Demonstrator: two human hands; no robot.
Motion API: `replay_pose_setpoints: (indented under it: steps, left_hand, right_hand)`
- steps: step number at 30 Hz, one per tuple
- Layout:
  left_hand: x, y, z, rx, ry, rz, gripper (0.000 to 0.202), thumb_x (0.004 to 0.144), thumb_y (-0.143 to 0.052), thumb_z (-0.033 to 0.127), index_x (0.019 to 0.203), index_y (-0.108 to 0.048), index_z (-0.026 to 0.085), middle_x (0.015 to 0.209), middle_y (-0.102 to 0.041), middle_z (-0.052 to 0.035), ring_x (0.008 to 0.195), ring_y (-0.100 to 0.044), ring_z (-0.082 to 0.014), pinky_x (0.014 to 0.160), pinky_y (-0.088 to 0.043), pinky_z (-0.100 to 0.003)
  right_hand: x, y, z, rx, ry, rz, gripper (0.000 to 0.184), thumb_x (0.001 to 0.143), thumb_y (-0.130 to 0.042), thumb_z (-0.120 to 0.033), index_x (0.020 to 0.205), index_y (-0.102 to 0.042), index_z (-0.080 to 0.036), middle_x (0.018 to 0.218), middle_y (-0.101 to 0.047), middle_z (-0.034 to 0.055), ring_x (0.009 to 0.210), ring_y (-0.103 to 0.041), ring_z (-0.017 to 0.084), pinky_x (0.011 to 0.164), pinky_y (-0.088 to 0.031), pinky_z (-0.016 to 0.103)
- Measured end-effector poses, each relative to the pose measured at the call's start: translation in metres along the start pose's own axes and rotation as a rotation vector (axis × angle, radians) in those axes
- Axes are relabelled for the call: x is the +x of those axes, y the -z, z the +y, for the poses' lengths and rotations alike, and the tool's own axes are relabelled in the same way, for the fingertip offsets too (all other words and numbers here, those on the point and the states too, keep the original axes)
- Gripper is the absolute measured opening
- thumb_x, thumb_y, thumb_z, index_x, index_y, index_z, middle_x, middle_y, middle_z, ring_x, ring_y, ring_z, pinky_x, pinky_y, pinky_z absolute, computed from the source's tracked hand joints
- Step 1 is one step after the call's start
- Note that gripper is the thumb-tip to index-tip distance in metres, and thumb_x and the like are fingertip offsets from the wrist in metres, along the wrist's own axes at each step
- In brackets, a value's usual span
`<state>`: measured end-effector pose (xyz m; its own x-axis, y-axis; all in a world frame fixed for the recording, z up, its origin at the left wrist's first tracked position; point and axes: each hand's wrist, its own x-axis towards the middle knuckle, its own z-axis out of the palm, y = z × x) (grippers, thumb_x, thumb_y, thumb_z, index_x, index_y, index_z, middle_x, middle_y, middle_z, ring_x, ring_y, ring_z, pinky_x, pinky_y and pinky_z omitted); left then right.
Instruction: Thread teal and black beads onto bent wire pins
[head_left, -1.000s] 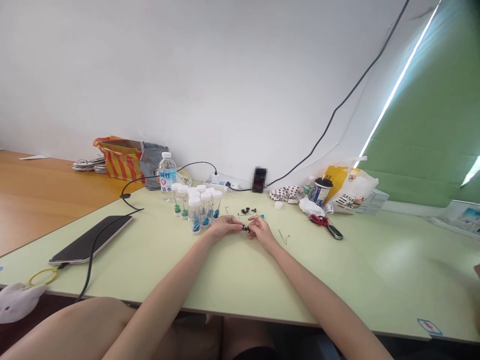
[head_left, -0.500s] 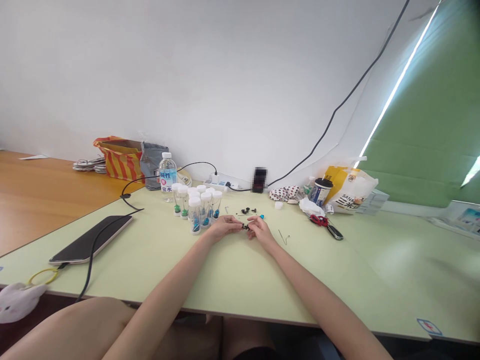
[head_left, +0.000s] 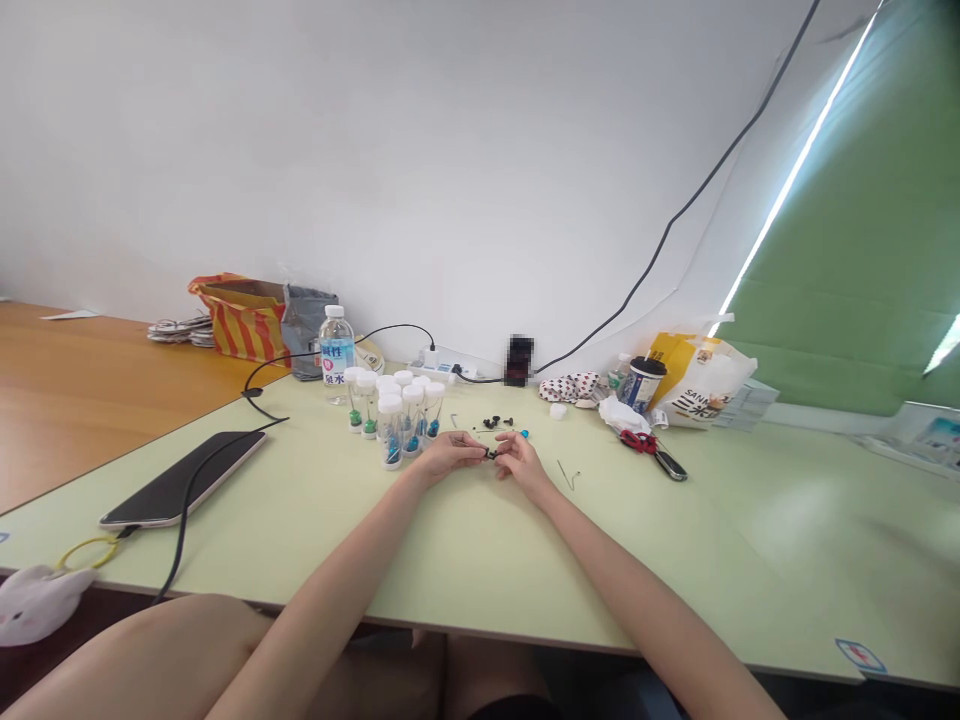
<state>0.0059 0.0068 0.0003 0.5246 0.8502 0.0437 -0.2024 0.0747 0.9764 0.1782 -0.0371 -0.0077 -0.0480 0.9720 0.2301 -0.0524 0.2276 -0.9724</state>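
A small black part (head_left: 490, 454) sits between my two hands, just above the table. My left hand (head_left: 451, 454) pinches its left end. The fingers of my right hand (head_left: 520, 464) are closed at its right end. The part is too small to tell its kind. Just beyond the hands lie several loose black pieces (head_left: 492, 422), and a small blue piece (head_left: 525, 434) is close to my right fingertips. Clear tubes with white caps (head_left: 390, 432) stand left of my left hand, holding blue and green pieces. Thin bent metal wires (head_left: 568, 475) rest right of my right hand.
On the pale green table (head_left: 480, 570), a tablet-like device (head_left: 184, 480) with a cable lies at left. Behind the tubes stands a water bottle (head_left: 336, 355). A power strip (head_left: 446, 368) is by the wall. A lidded cup (head_left: 643, 385), a bag (head_left: 697, 385) and keys (head_left: 670, 464) are at right.
Both hands stay in nearly the same place around the black part, which appears slightly turned between the fingers. Nothing else has visibly moved.
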Motion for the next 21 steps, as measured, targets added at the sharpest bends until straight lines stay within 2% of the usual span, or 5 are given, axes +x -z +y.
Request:
replay_pose_setpoints:
  steps: [7,10,13,15,21]
  left_hand:
    - [-0.0016,-0.0020,0.0028,-0.011,0.013,-0.008,0.026,0.051,-0.078,0.023,0.066,-0.060,0.011,0.074,-0.068,-0.0068,0.075,-0.063,-0.0171,0.081,-0.046,-0.035]
    - [-0.0009,-0.0012,0.0017,-0.013,0.011,-0.005,0.027,0.051,-0.078,0.024,0.066,-0.060,0.011,0.075,-0.068,-0.0071,0.074,-0.064,-0.0171,0.081,-0.047,-0.035]
    - [-0.0005,-0.0004,0.0009,-0.008,0.007,-0.002,0.026,0.053,-0.077,0.024,0.067,-0.060,0.011,0.076,-0.068,-0.0073,0.074,-0.064,-0.0168,0.081,-0.046,-0.035]
    - [-0.0007,-0.0007,0.0012,-0.006,0.010,-0.005,0.025,0.054,-0.076,0.023,0.068,-0.060,0.011,0.077,-0.068,-0.0074,0.075,-0.064,-0.0166,0.082,-0.046,-0.034]
    - [-0.0009,-0.0020,0.0018,-0.008,0.016,-0.012,0.025,0.052,-0.077,0.021,0.067,-0.060,0.011,0.073,-0.068,-0.0060,0.074,-0.064,-0.0168,0.081,-0.047,-0.035]
  right_hand:
    - [-0.0019,-0.0015,-0.0033,-0.077,-0.055,-0.027,0.024,0.068,-0.045,-0.025,0.090,-0.047,-0.019,0.052,-0.052,-0.0050,0.046,-0.051,0.010,0.046,-0.043,0.021]
    - [-0.0011,-0.0012,-0.0023,-0.066,-0.055,-0.008,0.023,0.068,-0.046,-0.027,0.090,-0.048,-0.019,0.056,-0.053,-0.0034,0.052,-0.053,0.011,0.046,-0.043,0.022]
    - [0.0005,0.0000,0.0002,-0.025,-0.016,0.009,0.027,0.063,-0.053,-0.024,0.089,-0.049,-0.020,0.068,-0.053,-0.0015,0.063,-0.055,0.013,0.046,-0.044,0.021]
    - [0.0009,0.0005,0.0009,-0.019,-0.005,-0.002,0.030,0.060,-0.054,-0.020,0.089,-0.049,-0.020,0.072,-0.052,-0.0020,0.063,-0.054,0.012,0.047,-0.045,0.021]
    - [-0.0019,-0.0017,-0.0040,-0.075,-0.047,-0.028,0.023,0.067,-0.044,-0.024,0.090,-0.047,-0.020,0.053,-0.051,-0.0052,0.047,-0.050,0.010,0.046,-0.043,0.022]
